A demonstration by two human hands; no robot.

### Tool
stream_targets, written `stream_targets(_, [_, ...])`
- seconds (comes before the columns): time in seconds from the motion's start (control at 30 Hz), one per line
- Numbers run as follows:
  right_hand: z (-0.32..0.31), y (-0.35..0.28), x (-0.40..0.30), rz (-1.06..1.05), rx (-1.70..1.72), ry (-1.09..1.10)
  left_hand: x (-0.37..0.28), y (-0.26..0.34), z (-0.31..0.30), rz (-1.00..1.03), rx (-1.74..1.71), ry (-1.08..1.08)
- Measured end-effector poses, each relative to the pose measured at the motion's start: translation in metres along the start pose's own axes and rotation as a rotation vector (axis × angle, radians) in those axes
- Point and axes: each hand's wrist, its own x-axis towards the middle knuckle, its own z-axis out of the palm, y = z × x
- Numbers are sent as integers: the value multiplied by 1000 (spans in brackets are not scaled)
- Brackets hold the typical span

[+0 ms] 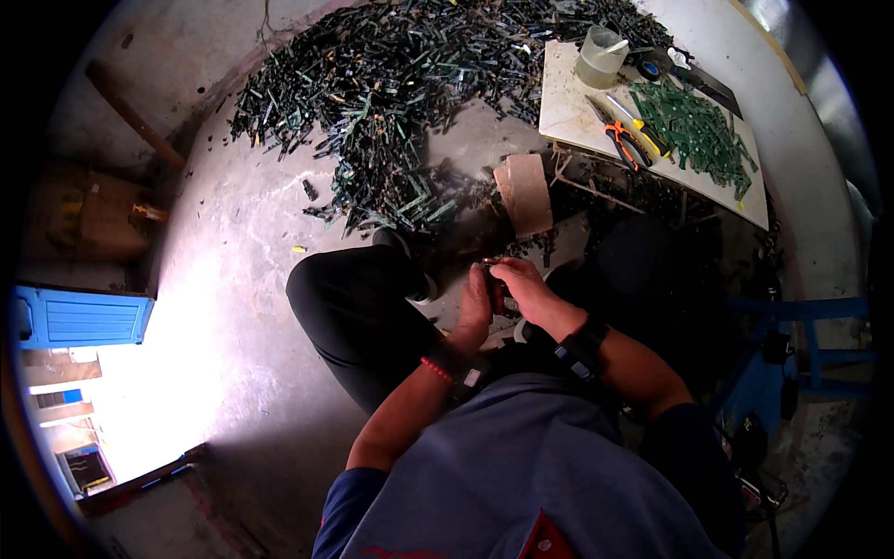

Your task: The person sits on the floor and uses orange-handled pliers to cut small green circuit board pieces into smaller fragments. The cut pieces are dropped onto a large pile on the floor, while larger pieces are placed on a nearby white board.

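Note:
My left hand (475,302) and my right hand (529,289) meet between my knees. Their fingertips pinch a small dark piece (489,271), mostly covered by the fingers, so its exact kind cannot be made out. Beyond them, a large heap of dark strip-shaped scrap pieces (377,105) spreads over the floor, some with green faces like circuit boards. To the right stands a low white-topped table (564,105). On it lie orange-and-black pliers (621,140), a yellow-and-black screwdriver (646,129) and a pile of green circuit-board strips (695,133).
A cloudy plastic cup (601,59) and a roll of blue-and-black tape (649,68) sit at the table's far end. A tan block (524,194) is on the floor before me. A blue chair (803,307) stands at right, a cardboard box (105,216) at left near the bright doorway.

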Motion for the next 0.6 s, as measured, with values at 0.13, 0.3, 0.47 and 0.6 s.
stream_targets(0.13, [-5,-11,-2,82,122,-94,0,2,-5,-60,-177,-51])
stream_targets(0.3, [0,-17,-8,-72,21,28,-1,3,-8,-164,-292,-59])
stream_targets(0.47, [-27,-39,2,-715,-387,333,-5,11,-8,-160,-306,-119])
stream_targets(0.6, [-56,-113,-15,-1029,-775,766,6,-2,-11,-217,-290,-129])
